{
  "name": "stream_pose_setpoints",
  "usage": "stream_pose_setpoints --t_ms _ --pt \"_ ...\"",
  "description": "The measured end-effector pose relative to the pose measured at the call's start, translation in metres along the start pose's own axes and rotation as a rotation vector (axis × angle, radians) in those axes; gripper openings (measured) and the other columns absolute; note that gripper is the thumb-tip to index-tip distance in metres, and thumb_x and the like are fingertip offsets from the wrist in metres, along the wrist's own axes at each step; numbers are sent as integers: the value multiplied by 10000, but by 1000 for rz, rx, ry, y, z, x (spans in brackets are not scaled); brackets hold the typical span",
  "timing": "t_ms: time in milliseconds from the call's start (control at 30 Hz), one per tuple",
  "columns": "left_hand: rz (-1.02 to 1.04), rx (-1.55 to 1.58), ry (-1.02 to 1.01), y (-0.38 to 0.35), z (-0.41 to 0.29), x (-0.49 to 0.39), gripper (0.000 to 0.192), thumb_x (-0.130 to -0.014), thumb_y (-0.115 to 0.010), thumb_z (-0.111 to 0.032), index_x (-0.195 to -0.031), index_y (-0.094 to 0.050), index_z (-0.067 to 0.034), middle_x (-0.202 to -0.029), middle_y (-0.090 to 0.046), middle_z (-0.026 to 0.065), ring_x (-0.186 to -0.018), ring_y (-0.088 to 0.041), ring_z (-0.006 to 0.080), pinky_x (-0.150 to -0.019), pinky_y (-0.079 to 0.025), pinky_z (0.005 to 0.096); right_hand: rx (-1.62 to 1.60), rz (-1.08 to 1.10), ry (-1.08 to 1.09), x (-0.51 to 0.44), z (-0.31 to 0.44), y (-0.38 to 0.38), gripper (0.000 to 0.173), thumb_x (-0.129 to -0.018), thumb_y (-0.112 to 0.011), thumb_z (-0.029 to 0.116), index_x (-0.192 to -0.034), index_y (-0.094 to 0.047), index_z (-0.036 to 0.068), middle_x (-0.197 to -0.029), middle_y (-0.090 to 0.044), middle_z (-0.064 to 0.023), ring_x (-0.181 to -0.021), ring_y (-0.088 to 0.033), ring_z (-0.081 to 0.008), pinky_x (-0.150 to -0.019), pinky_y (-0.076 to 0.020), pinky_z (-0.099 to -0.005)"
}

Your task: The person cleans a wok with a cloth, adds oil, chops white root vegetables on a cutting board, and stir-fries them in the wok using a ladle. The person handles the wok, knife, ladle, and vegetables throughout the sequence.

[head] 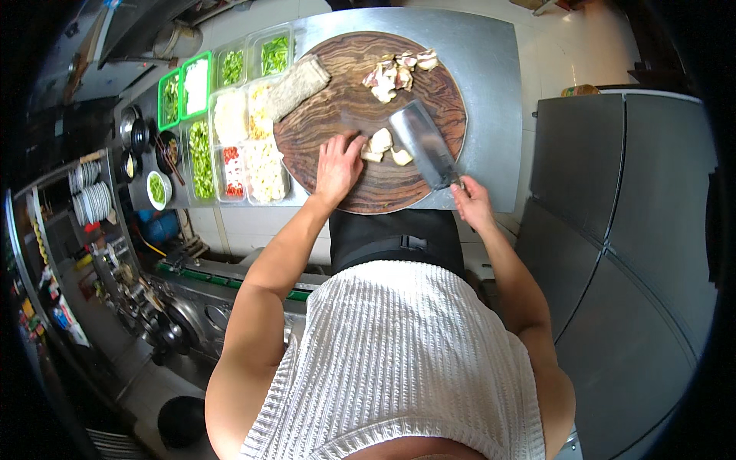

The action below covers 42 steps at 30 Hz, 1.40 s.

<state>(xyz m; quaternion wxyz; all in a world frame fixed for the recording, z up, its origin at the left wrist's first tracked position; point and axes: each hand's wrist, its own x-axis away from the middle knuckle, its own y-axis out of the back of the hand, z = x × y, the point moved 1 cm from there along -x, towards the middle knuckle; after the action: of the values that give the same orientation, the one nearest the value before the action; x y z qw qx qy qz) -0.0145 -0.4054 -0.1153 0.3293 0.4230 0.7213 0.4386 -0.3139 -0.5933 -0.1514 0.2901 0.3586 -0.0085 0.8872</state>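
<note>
My right hand (474,201) grips the handle of a cleaver (422,141). Its broad blade lies slanted over the right part of a round wooden chopping board (322,123). On the board's near left side rests my left hand (339,167), fingers bent, fingertips beside a few pale peeled pieces (380,141), perhaps ginger or garlic. The thumb is hidden, so whether a piece is held is unclear. Farther back on the board sits a heap of pale and purplish pieces (391,75). A folded grey-beige cloth (300,85) lies over the board's far left edge.
Left of the board, clear tubs hold chopped greens (201,158), chopped red and white pieces (233,172), and pale chopped pieces (267,172). Two green-rimmed tubs (195,86) stand behind. A white bowl (158,190) is near the steel table's (491,115) left end. A grey refrigerator (575,149) stands at right.
</note>
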Motion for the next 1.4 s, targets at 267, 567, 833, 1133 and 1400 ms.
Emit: stream_pose_setpoints --t_ms 267,567,833,1133,1400 --pt "-78 162 -34 -3 0 8 513 -802 -724 -175 -1289 -604 -65 -1252 -612 133 -1178 -573 328 -987 -440 462 610 -80 306 39 83 1 369 -986 -619 211 -1314 -626 43 -956 -705 -244 -919 -663 -434 -811 -526 -492" --pt "24 168 -15 -11 38 -32 346 -814 -725 -171 -1118 -623 -41 -1125 -583 155 -1099 -566 350 -930 -484 465 642 -235 516 47 103 -65 325 -1018 -571 212 -1293 -611 44 -850 -712 -255 -769 -686 -464 -691 -543 -540" --pt "-54 201 -151 -4 49 -21 252 -851 -752 -220 -1022 -650 -66 -1087 -594 116 -1041 -582 326 -914 -523 428 759 -182 590 38 121 -104 312 -1014 -558 186 -1274 -619 24 -921 -732 -215 -801 -695 -437 -696 -549 -534" --pt "-124 248 -218 -23 57 -30 194 -861 -741 -193 -981 -652 -70 -1049 -608 94 -1024 -592 305 -895 -526 418 969 -14 445 33 146 -88 209 -1030 -525 177 -1140 -553 1 -847 -714 -230 -771 -684 -448 -684 -535 -565" --pt "-192 354 -163 -30 59 -28 209 -833 -766 -166 -985 -665 -63 -1082 -636 92 -997 -615 314 -898 -521 414 903 -32 389 -14 140 -120 219 -1042 -514 191 -1116 -544 -14 -797 -691 -272 -753 -670 -498 -670 -514 -606"
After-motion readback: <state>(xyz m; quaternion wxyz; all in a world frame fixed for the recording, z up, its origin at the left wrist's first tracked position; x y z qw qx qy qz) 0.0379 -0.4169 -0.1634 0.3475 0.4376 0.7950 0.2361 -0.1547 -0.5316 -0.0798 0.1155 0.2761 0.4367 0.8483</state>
